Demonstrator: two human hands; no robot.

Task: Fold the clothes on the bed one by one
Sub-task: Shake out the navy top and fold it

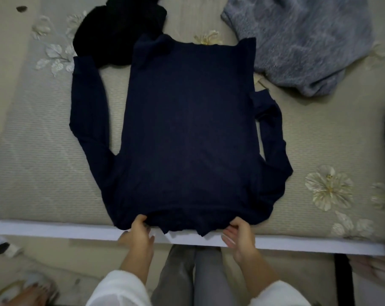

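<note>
Two hands, the left hand (140,228) and the right hand (239,234), pinch the near edge of the dark blue top (187,129) with curled fingers. It lies flat in the middle of the bed (43,162). It looks soft, light and floppy, so holding both bottom corners seems best.

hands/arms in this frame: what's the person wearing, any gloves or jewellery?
Both hands are bare: no gloves on the left hand or the right hand, and no rings, watch or bracelets visible. Each forearm comes out of a loose white sleeve; the left sleeve and right sleeve look soft and slightly fuzzy, pushed back short of the wrists. Nail detail is too blurred to tell.
</note>
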